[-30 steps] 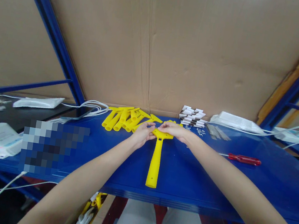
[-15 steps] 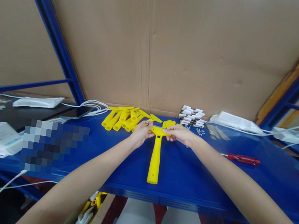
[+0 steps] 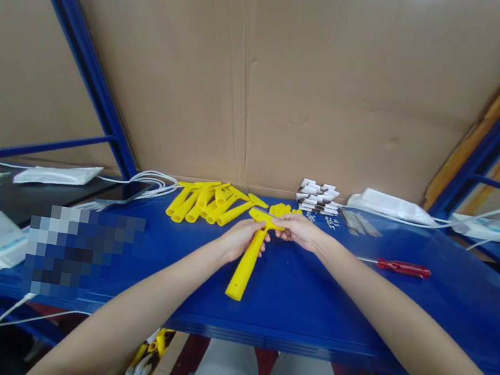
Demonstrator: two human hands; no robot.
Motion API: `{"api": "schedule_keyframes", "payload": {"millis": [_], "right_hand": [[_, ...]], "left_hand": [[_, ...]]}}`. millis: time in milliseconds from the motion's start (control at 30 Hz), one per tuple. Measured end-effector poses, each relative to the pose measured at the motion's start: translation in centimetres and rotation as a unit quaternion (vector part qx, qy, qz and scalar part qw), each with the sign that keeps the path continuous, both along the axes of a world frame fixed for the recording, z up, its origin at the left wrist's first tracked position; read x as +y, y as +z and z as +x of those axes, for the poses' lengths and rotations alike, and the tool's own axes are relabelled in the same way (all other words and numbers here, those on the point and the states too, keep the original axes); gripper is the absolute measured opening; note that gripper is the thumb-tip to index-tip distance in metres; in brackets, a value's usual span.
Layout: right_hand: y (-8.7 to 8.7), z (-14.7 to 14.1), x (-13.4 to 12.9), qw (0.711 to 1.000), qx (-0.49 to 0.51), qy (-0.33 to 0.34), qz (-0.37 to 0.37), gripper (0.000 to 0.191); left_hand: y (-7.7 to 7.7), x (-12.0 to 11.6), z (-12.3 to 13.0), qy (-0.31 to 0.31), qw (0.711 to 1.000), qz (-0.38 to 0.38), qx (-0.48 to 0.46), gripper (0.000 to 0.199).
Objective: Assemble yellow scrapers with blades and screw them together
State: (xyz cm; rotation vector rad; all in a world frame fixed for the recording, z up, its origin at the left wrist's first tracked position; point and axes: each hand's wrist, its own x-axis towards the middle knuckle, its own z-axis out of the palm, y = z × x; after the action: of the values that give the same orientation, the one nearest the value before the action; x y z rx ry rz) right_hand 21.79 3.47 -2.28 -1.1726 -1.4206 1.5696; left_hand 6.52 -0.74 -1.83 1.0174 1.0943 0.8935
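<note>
Now slanted, yellow tool [image 3: 246, 265], left hand [image 3: 241, 240] shifted down around it

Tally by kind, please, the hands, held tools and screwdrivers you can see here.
Hands, left hand and right hand: 2
Held yellow tool: 1
Screwdriver: 1
Total: 4

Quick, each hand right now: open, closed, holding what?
Left hand: closed, holding the yellow handle below its wide end.
Right hand: closed, holding the same yellow handle at its wide end.
</note>
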Motion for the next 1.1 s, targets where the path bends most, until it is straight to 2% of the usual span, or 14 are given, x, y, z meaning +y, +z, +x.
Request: {"api": "schedule_keyframes", "payload": {"millis": [233,500,667,700,800,867,967,1100], "right_hand": [[0.0,-0.2,-0.6,0.999,0.030,0.025,-0.002,0.014],[-0.2,-0.3,-0.9,0.997,0.014,0.073,0.009,0.016],[-0.1,-0.5,-1.1,0.998,-0.003,0.060,0.020,0.023],[-0.1,-0.5,-1.1,0.998,-0.001,0.059,0.022,0.023],[-0.1,-0.5,-1.0,0.998,0.007,0.058,0.023,0.023],[-0.2,-0.5,-1.0,0.998,0.007,0.055,0.021,0.023],[-0.3,-0.4,-0.9,0.999,0.004,0.046,0.016,0.026],[-0.4,-0.3,-0.8,0.999,0.005,0.052,0.007,0.025]], "left_hand": [[0.3,0.0,-0.2,-0.006,0.999,0.034,0.017,0.013],[-0.2,0.5,-0.3,-0.036,0.998,0.007,0.041,0.020],[-0.4,0.4,-0.1,-0.034,0.992,0.069,0.098,0.019],[-0.5,0.3,-0.1,-0.020,0.990,0.086,0.111,0.021],[-0.8,0.1,-0.1,0.027,0.980,0.130,0.150,0.062],[-1.0,0.0,-0.1,0.018,0.971,0.154,0.181,0.078],[-1.1,-0.3,-0.2,-0.020,0.959,0.169,0.226,0.080],[-1.1,-0.3,-0.3,-0.032,0.945,0.175,0.273,0.073]]}}
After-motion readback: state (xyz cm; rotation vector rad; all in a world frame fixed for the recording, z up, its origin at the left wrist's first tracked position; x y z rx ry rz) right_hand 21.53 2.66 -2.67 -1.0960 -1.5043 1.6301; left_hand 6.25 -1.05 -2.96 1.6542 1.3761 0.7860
